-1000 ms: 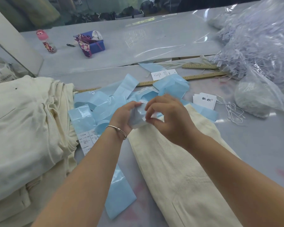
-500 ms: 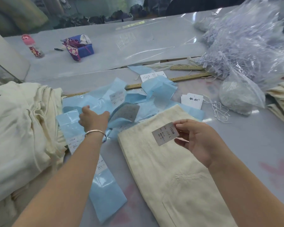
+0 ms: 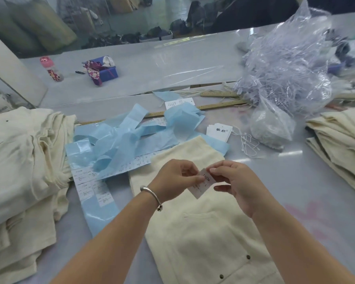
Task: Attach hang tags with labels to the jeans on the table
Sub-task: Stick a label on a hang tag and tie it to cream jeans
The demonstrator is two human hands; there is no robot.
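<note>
Above the cream jeans (image 3: 203,232) lying on the worktop (image 3: 295,181), the left hand (image 3: 172,179) is pinching the near-left edge of a small white label (image 3: 203,184) while the right hand (image 3: 234,181) is pinching its far-right corner, fingers (image 3: 217,170) curled on it. Its long axis is running diagonally between them, clear of the cloth. Right of the jeans' far end, the hang tags (image 3: 218,131) are lying nearer the right hand, likely the next reach.

Both hands over cream jeans (image 3: 203,232): left hand (image 3: 173,178) and right hand (image 3: 237,181) pinch one small printed label (image 3: 203,184); blue backing strips (image 3: 119,140) and hang tags (image 3: 218,132) beyond
</note>
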